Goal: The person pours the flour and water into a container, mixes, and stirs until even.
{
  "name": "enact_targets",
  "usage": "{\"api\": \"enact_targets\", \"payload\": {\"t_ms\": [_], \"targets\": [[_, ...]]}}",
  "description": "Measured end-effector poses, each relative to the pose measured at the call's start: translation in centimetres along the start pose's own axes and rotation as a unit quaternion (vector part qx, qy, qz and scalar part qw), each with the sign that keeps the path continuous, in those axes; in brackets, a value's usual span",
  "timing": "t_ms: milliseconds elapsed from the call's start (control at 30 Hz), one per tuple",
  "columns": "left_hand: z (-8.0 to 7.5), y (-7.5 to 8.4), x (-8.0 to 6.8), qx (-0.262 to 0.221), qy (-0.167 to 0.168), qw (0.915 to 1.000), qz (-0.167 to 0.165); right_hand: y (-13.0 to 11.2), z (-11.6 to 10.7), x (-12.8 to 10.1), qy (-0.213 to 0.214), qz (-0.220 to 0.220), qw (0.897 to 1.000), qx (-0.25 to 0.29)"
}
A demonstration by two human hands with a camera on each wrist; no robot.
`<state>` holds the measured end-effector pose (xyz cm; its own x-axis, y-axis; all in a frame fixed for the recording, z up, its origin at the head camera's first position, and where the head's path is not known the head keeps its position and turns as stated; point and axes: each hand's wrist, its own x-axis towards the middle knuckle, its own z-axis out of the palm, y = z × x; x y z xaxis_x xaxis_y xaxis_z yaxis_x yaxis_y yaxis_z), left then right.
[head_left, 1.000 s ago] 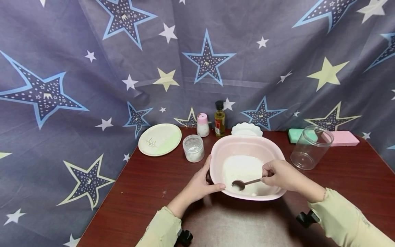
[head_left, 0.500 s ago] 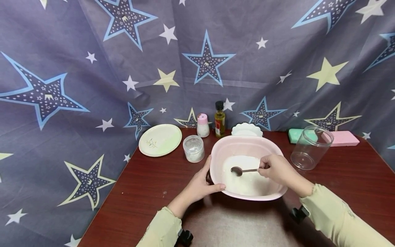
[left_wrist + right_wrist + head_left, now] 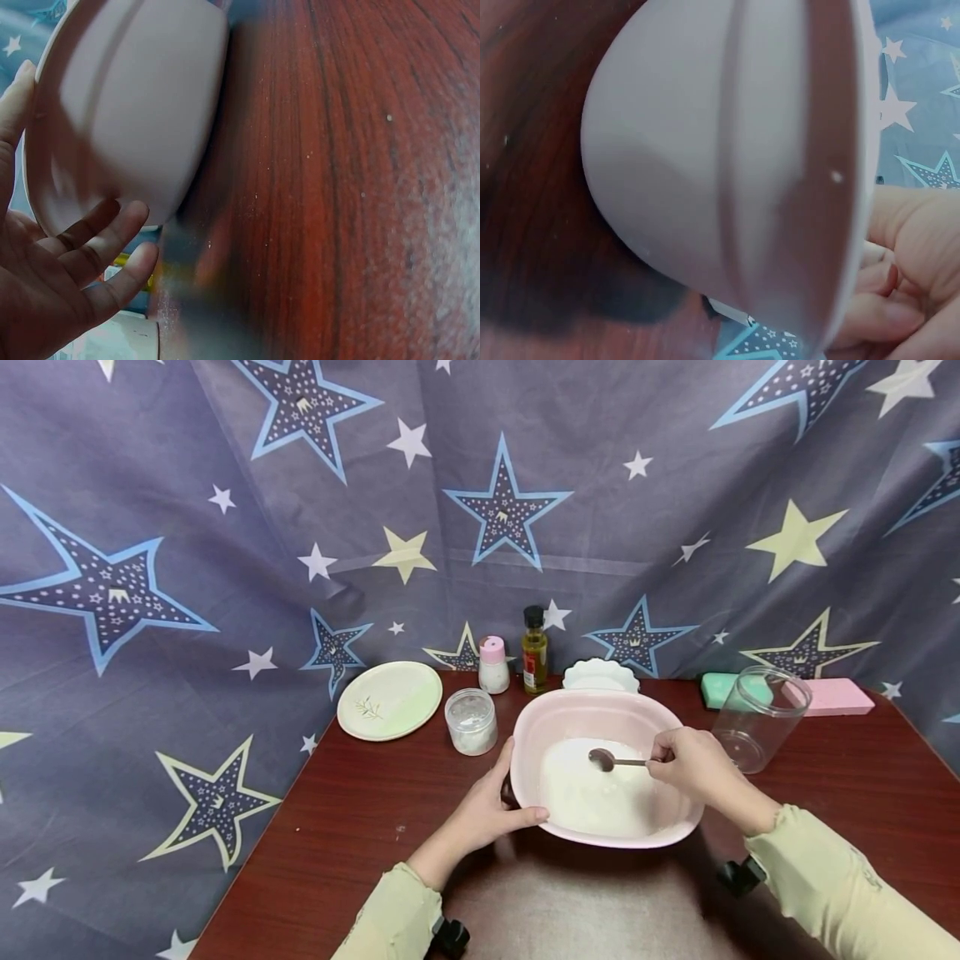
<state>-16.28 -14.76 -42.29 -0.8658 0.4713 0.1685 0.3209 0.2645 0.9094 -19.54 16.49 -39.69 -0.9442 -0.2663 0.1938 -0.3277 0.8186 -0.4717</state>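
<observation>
A pink basin (image 3: pixel 577 706) stands on the table with a smooth, milky white substance (image 3: pixel 577 802) in it. My left hand (image 3: pixel 483 810) grips its left side, thumb over the rim and the other fingers against the outer wall, as the left wrist view shows (image 3: pixel 90 262). A small dark brown spoon (image 3: pixel 602 760) lies level over the white substance, bowl to the left. Its handle end is pinched between the thumb and fingers of my right hand (image 3: pixel 697 768). In the right wrist view the basin wall (image 3: pixel 667 150) hides the spoon, and curled fingers (image 3: pixel 877 315) show beyond the rim.
Behind the basin stand an oil bottle (image 3: pixel 535 652), a pink-capped shaker (image 3: pixel 493 667) and a white scalloped dish (image 3: pixel 600 675). Left are a clear jar (image 3: pixel 471 722) and a plate (image 3: pixel 390 700). Right are a clear canister (image 3: pixel 757 718), a green sponge (image 3: pixel 717 689) and a pink sponge (image 3: pixel 836 697).
The spoon has gone from the front of the basin toward the back, then to the right, carried by my right hand. My left hand has kept its place on the rim.
</observation>
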Motion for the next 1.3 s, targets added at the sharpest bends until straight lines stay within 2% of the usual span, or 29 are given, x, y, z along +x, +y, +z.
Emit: {"api": "enact_targets", "payload": {"t_ms": [300,600,800,1100,1300], "targets": [[0.0,0.1,0.0,0.004,-0.001,1.0,-0.001,-0.1,-1.7,-0.7,-0.01,-0.003,0.999,-0.043],[0.0,0.3,0.0,0.009,0.002,0.9999,-0.006,0.3,-3.2,-1.4,-0.054,-0.009,0.996,-0.071],[0.0,0.3,0.0,0.009,0.002,0.9999,-0.007,0.3,-4.3,-1.9,-0.094,-0.023,0.994,-0.049],[0.0,0.4,-0.1,0.004,0.004,0.9999,-0.013,0.4,-4.3,-2.2,-0.17,-0.028,0.985,0.025],[0.1,0.2,0.0,0.011,0.005,0.9997,-0.021,0.5,-3.7,-2.2,-0.173,-0.06,0.982,0.048]]}}
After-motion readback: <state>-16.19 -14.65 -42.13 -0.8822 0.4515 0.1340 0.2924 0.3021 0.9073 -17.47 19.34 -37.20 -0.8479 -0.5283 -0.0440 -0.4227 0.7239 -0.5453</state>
